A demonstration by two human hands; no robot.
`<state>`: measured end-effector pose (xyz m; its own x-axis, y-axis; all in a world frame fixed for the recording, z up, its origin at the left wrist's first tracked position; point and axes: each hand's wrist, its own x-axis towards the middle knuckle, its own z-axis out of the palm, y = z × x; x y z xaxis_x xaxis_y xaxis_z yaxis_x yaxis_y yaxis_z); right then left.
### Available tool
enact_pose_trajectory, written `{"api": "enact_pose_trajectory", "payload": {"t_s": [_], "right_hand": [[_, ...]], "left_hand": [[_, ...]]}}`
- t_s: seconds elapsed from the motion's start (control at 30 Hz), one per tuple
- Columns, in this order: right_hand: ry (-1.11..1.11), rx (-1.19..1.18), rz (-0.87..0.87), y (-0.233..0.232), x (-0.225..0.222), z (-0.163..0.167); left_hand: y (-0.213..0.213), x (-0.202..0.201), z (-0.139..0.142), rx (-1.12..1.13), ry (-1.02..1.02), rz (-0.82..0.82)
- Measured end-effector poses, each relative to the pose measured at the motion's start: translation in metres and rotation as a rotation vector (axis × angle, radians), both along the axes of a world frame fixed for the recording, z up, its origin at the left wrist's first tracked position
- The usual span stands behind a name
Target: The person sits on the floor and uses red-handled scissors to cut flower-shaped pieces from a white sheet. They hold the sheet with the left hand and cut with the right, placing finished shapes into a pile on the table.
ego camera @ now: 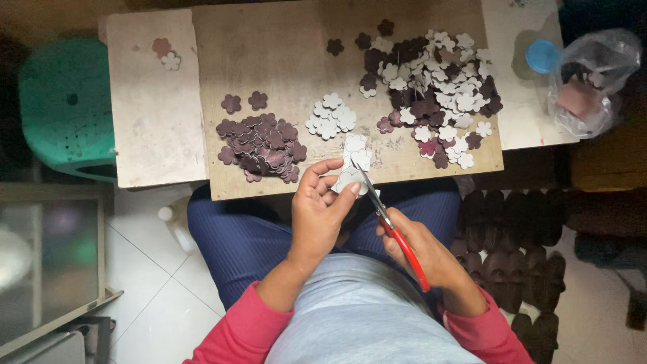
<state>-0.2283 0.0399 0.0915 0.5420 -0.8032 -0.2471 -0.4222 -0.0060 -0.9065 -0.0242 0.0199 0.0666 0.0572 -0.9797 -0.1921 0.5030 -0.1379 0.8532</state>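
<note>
- The left hand [322, 212] pinches a strip of joined white flower-shaped cutouts [353, 162] just over the near edge of the wooden surface [283, 50].
- The right hand [421, 253] is closed on red-handled scissors [394, 232], the blades touching the strip.
- A pile of dark maroon flower cutouts [261, 145] lies near the near edge; a mixed heap [438, 94] lies toward the right edge.

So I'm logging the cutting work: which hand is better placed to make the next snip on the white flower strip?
Probably the right hand: it grips the red-handled snips, blades at the white flower strip, which the left hand steadies.
</note>
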Motion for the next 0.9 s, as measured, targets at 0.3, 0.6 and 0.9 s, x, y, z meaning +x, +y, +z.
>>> {"api": "enact_pose_trajectory", "payload": {"t_s": [0.3, 0.6, 0.9], "right_hand": [[-0.091, -0.026, 0.007, 0.001, 0.003, -0.001], [-0.002, 0.015, 0.03, -0.001, -0.002, 0.002], [0.037, -0.024, 0.036, -0.002, -0.004, 0.001]], "left_hand": [[0.001, 0.001, 0.008, -0.014, -0.073, -0.054], [0.0, 0.008, 0.007, -0.014, -0.054, -0.047], [-0.002, 0.015, 0.007, 0.0, -0.107, -0.036]]}}
